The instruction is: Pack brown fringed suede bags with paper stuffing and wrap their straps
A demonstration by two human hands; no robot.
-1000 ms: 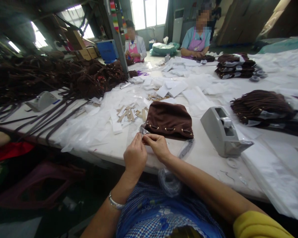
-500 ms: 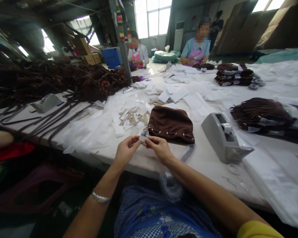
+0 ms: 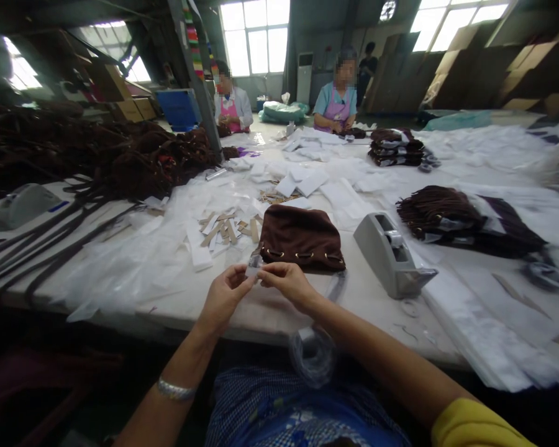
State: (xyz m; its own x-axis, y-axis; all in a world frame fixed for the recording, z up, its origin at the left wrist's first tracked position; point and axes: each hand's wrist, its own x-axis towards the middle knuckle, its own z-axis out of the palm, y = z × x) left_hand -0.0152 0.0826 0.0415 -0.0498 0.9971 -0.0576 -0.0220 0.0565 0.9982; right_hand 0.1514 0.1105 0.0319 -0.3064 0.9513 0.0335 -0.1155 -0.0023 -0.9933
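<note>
The pale table (image 3: 265,313) bore the weight of the work, and doing the step well seemed to call for leaving it that way. The brown pouch (image 3: 302,236) lay flat near the front edge, its row of eyelets toward the person; it was best left unlifted, so that nothing tugged at its near left corner. The grey tape dispenser (image 3: 391,257) stood just to the right of it, out of the way of the fingers. Small, even movements looked wiser than pulling, since thin plastic would probably crease. The left hand (image 3: 222,295) came in from the left, thumb and forefinger pinching one side of the plastic. The right hand (image 3: 289,282) reached across from the right, back upward, thumb and forefinger pressed together at the other side. Between these fingertips, beside that corner, was the small clear piece (image 3: 253,267), its folds too blurred to tell
</note>
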